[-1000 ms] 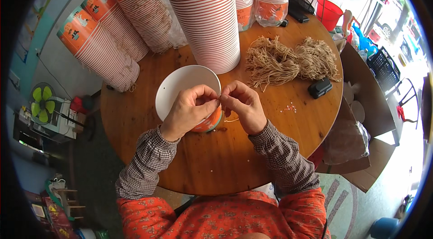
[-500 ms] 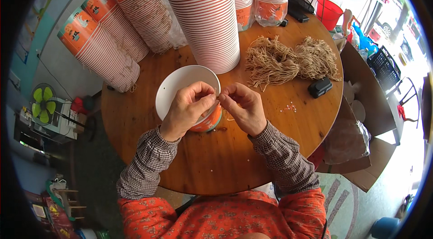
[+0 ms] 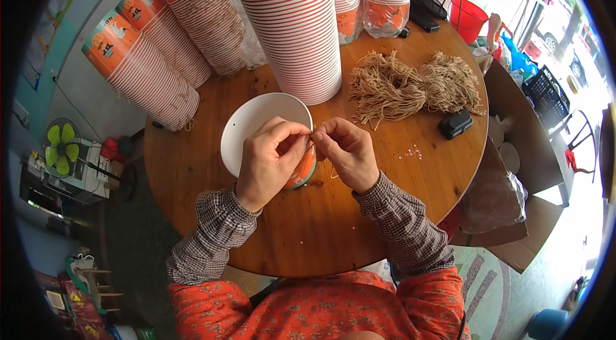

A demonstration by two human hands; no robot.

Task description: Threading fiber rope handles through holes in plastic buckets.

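A paper bucket [image 3: 256, 115], white inside and orange outside, rests tilted on the table with its mouth toward me. A small dark hole shows in its inner wall. My left hand [image 3: 271, 163] lies across the mouth, thumb and forefinger pinched together at the right side of the rim. Opposite it, my right hand [image 3: 350, 157] is closed in a pinch, its fingertips almost touching the left ones. A thin tan cord [image 3: 333, 175] shows below the right fingers. Its part at the fingertips is mostly hidden.
A tall stack of orange-and-white buckets [image 3: 295, 44] stands behind the bucket. More stacks [image 3: 154, 77] lean at the left. Right of it lie bundles of tan cords [image 3: 391, 89], a black case [image 3: 455, 124] and scattered small white pieces [image 3: 410, 152]. Cardboard boxes [image 3: 523, 128] stand beyond the table's right edge.
My left hand has turned and shifted slightly right, its fingers curled closer to the right fingertips at the rim. My right hand and the bucket have hardly moved.
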